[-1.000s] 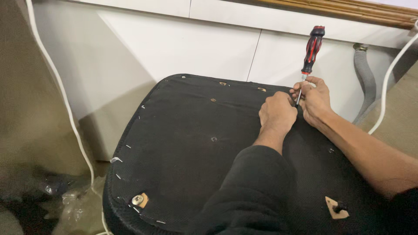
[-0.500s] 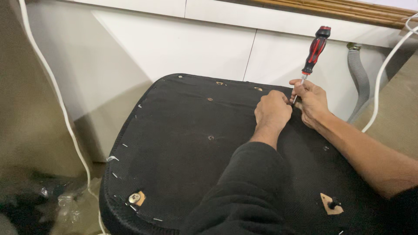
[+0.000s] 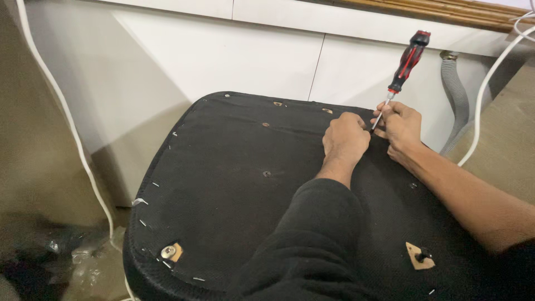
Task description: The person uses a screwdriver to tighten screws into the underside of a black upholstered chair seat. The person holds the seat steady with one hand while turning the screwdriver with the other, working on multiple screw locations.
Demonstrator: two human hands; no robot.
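You are working on the underside of a seat cushion [image 3: 234, 184], a broad, rounded-cornered pad covered in matte black woven fabric that is lying face down in front of you. The cloth is stretched flat and pinned along its rim with small silvery staples, and a few round screw holes are dotting its middle. Near the front left corner a metal bolt in a pale wooden cut-out [image 3: 171, 252] is showing through the fabric, and a second triangular wooden cut-out [image 3: 419, 257] with a dark fitting is showing at the front right. Your right hand [image 3: 400, 129] is pinching the thin steel shaft of a screwdriver [image 3: 407, 60] just below its handle, fingers pressed together around it; the handle is glossy red and black, ribbed, and is tilting up and to the right above the far edge of the cushion. Your left hand [image 3: 344, 139], coming out of a black sleeve [image 3: 312, 245], is curling closed right beside the tool's tip, knuckles up, touching the fabric; what it is gripping there is hidden. Behind the cushion smooth white panels [image 3: 223, 50] are standing, with a grey ribbed hose [image 3: 458, 100] and a white cable [image 3: 490, 83] at the right.
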